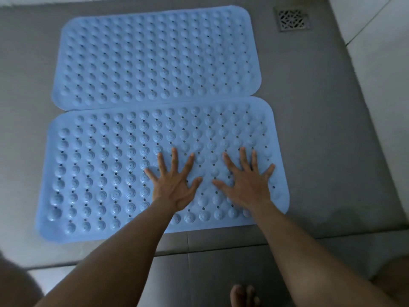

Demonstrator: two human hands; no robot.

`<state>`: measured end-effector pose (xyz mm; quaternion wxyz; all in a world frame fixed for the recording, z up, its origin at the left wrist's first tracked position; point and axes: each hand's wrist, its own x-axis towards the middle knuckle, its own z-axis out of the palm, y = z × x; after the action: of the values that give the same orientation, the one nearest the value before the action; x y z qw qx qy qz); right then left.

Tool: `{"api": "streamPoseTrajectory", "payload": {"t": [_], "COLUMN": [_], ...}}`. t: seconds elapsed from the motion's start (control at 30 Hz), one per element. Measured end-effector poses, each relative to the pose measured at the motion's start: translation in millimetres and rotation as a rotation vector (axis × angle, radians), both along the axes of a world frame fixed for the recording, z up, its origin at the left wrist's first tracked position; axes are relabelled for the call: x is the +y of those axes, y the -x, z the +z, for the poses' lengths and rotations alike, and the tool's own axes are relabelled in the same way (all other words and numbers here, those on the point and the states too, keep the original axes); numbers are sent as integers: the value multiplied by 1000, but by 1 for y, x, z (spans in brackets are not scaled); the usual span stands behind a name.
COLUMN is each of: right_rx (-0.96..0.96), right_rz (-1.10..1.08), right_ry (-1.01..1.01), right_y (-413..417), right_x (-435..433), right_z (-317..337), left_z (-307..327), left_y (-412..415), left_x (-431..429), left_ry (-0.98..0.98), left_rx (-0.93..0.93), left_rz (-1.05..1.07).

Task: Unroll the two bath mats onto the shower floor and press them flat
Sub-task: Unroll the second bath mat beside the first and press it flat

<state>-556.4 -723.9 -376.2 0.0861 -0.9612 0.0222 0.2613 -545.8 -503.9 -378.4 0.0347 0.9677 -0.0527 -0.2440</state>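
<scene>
Two light blue rubber bath mats with rows of round bumps and small holes lie unrolled side by side on the grey shower floor (321,107). The far mat (155,58) lies flat, its near edge touching the near mat (99,169). My left hand (174,182) rests palm down with fingers spread on the right half of the near mat. My right hand (247,180) lies beside it, also flat and spread, close to the mat's right end. Neither hand holds anything.
A square metal drain grate (291,19) sits in the far right corner of the floor. Pale wall tiles (380,63) rise along the right side. A grey step edge (221,242) runs just in front of the near mat, and bare toes (243,294) show at the bottom.
</scene>
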Motion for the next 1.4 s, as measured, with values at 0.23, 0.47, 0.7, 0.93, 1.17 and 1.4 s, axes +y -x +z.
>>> {"api": "streamPoseTrajectory", "payload": {"t": [0.23,0.47,0.7,0.93,1.17,1.4], "right_rx": [2,-143,-206,-197,-217,-259], "right_rz": [-40,-59,-86,-56,-71,-166], "right_ry": [-29,-58,-32,-20,-28,-98], "right_y": [-12,-45,-63,-68,-78,-115], "right_x": [18,32,35,14,-15,-36], "right_z": [32,103,279,505,723,864], "left_z": [26,96,278,508,727,870], "left_y": [-11,-56,-82,-98,-115,-164], "left_x": [12,25,22,-1,-27,-52], "left_ry": [-1,42,101,127,180,218], "left_rx": [-38,-150,-250,-259,-292,-379], "left_rz": [-49,-95,-125,-152,-179,-226]}}
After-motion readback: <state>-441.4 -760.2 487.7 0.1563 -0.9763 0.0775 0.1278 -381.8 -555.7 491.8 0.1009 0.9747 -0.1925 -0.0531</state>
